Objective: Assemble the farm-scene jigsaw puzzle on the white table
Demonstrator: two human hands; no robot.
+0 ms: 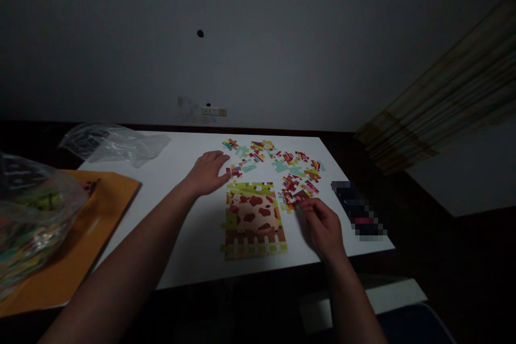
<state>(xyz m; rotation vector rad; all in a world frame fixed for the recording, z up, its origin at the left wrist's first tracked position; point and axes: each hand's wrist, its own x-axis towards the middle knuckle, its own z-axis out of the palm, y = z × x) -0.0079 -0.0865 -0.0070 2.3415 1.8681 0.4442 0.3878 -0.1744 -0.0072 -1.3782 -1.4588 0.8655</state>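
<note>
White table edge, right hand (pixel 309 203) by loose puzzle pieces (pixel 289 183), bare tabletop (pixel 181 252) left

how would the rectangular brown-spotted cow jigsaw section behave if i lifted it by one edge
The cow jigsaw section would probably sag or part at its seams, being made of interlocked pieces. It looks thin, so likely light for its size. Lying flat, it seems unlikely to roll.

Loose pieces (pixel 295 170) behind joined puzzle (pixel 256 217)
</note>
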